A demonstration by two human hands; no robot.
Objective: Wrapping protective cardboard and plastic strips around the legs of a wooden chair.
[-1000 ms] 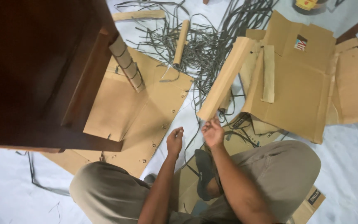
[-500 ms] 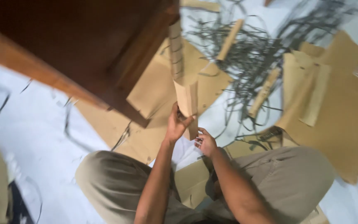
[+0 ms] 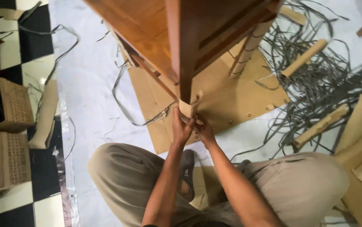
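Both hands, the left hand and right hand, are gripping a cardboard piece around a dark wooden leg. It is sitting above the flat cardboard sheet on the floor.

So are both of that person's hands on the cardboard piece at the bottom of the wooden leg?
Yes, the left hand and right hand both press the cardboard piece wrapped round the foot of the wooden leg.
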